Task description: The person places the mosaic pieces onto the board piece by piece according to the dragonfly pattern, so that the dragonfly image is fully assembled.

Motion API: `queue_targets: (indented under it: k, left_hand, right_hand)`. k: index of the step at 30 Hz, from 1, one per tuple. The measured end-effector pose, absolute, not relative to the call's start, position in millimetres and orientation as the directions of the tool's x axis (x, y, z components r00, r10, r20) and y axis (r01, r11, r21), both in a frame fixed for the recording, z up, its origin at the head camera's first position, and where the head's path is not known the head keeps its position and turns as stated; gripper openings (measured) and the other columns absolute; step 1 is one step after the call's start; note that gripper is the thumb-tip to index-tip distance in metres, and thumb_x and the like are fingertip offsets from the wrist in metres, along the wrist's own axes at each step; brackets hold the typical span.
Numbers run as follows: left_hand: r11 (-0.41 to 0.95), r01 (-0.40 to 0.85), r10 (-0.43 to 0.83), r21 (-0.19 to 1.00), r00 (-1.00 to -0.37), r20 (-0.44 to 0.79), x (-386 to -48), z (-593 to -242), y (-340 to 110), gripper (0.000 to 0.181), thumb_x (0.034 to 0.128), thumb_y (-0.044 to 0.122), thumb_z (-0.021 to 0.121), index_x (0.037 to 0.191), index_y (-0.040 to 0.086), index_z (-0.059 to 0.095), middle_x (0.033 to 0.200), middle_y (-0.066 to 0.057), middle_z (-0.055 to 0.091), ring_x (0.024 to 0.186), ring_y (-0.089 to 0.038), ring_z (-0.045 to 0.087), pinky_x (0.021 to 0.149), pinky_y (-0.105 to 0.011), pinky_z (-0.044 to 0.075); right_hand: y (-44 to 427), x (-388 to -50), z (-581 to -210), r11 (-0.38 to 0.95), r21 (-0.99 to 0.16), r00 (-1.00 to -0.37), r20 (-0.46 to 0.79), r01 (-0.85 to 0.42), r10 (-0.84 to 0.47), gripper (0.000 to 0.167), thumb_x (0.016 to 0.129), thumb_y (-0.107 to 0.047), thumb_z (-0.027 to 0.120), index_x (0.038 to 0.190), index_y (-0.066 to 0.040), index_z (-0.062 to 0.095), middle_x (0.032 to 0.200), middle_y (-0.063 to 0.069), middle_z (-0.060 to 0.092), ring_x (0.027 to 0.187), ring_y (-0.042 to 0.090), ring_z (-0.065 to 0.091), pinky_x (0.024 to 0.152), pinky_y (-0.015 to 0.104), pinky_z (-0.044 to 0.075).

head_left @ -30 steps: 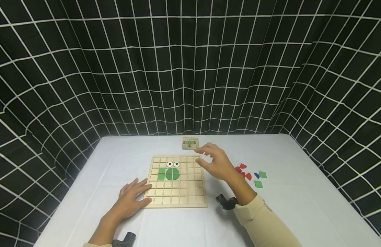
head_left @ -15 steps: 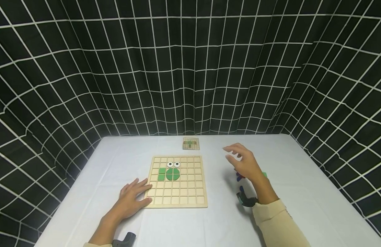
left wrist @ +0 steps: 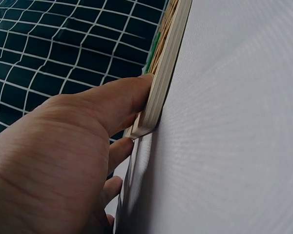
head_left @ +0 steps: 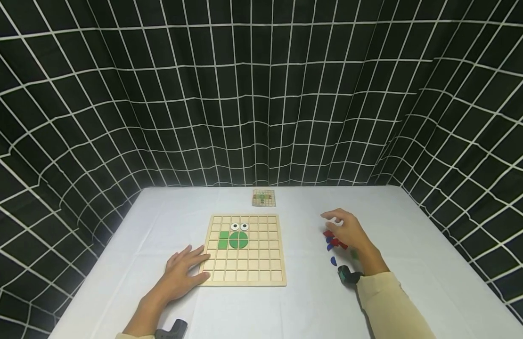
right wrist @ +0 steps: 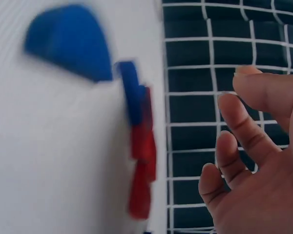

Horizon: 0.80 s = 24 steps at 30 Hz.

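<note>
A wooden grid board (head_left: 253, 266) lies on the white table. My left hand (head_left: 181, 273) rests at its near left corner with fingers extended; in the left wrist view the thumb (left wrist: 129, 95) touches the board's edge. On the grid sit two round eye pieces (head_left: 239, 226), a green circle made of quarter pieces (head_left: 238, 240) and green squares (head_left: 223, 239) to its left. My right hand (head_left: 351, 234) hovers over loose red pieces (head_left: 334, 242) and blue ones, thumb and fingers apart, holding nothing. A blue half-round piece (head_left: 333, 261) lies nearer me, blurred in the right wrist view.
A small pattern card (head_left: 264, 198) lies behind the board. A green piece (head_left: 354, 254) is partly hidden under the right forearm. A dark curtain with white grid lines (head_left: 261, 117) surrounds the table's back and sides.
My right hand has moved from above the board's right edge, rightward to the loose pieces, and has come lower. The left hand stays at the board's corner.
</note>
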<state>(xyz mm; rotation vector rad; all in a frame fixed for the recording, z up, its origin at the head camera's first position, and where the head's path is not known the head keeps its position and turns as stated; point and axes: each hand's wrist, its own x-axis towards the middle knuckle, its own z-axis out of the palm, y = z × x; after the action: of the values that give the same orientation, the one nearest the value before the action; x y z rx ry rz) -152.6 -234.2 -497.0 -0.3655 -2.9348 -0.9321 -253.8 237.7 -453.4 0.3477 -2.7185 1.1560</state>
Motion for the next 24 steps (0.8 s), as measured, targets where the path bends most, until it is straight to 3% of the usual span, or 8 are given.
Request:
queue_targets:
  k: [6, 12, 17, 24]
  left_hand:
    - [0.791, 0.239, 0.215, 0.564, -0.97, 0.109, -152.4, -496.6, -233.7, 0.053, 0.0815, 0.042, 0.074, 0.128, 0.02, 0.063, 0.147, -0.005, 0.044, 0.141, -0.035, 0.022, 0.111, -0.058, 0.003]
    - [0.79, 0.237, 0.214, 0.565, -0.971, 0.108, -151.7, -497.0, -233.9, 0.053, 0.0812, 0.042, 0.074, 0.128, 0.02, 0.063, 0.147, -0.006, 0.044, 0.141, -0.036, 0.022, 0.111, -0.058, 0.003]
    - [0.786, 0.236, 0.21, 0.571, -0.971, 0.113, -150.5, -496.1, -233.3, 0.052, 0.0812, 0.041, 0.074, 0.128, 0.02, 0.064, 0.146, -0.006, 0.044, 0.141, -0.036, 0.022, 0.111, -0.058, 0.003]
    - [0.784, 0.24, 0.21, 0.573, -0.97, 0.118, -150.6, -494.5, -233.5, 0.051, 0.082, 0.042, 0.073, 0.128, 0.02, 0.064, 0.146, -0.007, 0.045, 0.141, -0.036, 0.022, 0.111, -0.058, 0.003]
  right_hand:
    - [248.6, -256.6, -462.7, 0.704, -0.671, -0.972, 0.157, -0.234, -0.174, 0.024, 0.089, -0.001, 0.063, 0.111, -0.005, 0.071, 0.113, 0.015, 0.062, 0.11, 0.042, 0.052, 0.092, 0.064, 0.041]
    - [254.3, -260.5, -468.8, 0.798, -0.57, -0.979, 0.076, -0.196, -0.187, 0.025, 0.086, 0.003, 0.066, 0.104, -0.011, 0.075, 0.105, 0.014, 0.06, 0.102, 0.036, 0.051, 0.085, 0.055, 0.048]
    - [254.0, -262.7, -467.5, 0.833, -0.534, -0.987, 0.021, -0.147, -0.161, 0.019, 0.086, -0.005, 0.07, 0.096, -0.019, 0.078, 0.104, 0.01, 0.057, 0.103, 0.033, 0.043, 0.081, 0.05, 0.047]
    - [251.1, -264.7, -463.0, 0.868, -0.477, -0.989, 0.039, -0.142, -0.14, 0.009, 0.088, -0.015, 0.071, 0.094, -0.018, 0.078, 0.104, 0.011, 0.058, 0.103, 0.034, 0.044, 0.083, 0.054, 0.044]
